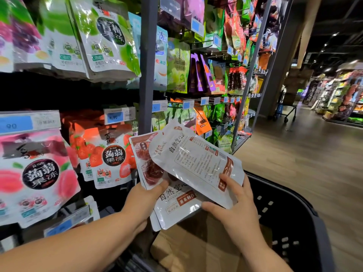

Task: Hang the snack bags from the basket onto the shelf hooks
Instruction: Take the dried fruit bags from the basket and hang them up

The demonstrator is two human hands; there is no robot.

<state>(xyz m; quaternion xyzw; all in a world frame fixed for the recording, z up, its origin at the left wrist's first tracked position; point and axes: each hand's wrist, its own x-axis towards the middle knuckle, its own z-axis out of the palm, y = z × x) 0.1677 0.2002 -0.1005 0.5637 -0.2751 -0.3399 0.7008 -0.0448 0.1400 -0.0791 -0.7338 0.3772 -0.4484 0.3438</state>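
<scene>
My left hand grips a small stack of white snack bags with red fruit pictures, thumb across their front. My right hand pinches the lower edge of another white snack bag, held tilted with its printed back facing me, on top of the stack. Both hands are above the black basket, in front of the shelf's grey upright post. Shelf hooks carry hanging bags to the left and right of the post.
Jelly bags hang in rows at left: green, strawberry and peach ones, with price tags above. A brown cardboard box lies in the basket. The wooden aisle floor stretches right toward a far cart and other shelves.
</scene>
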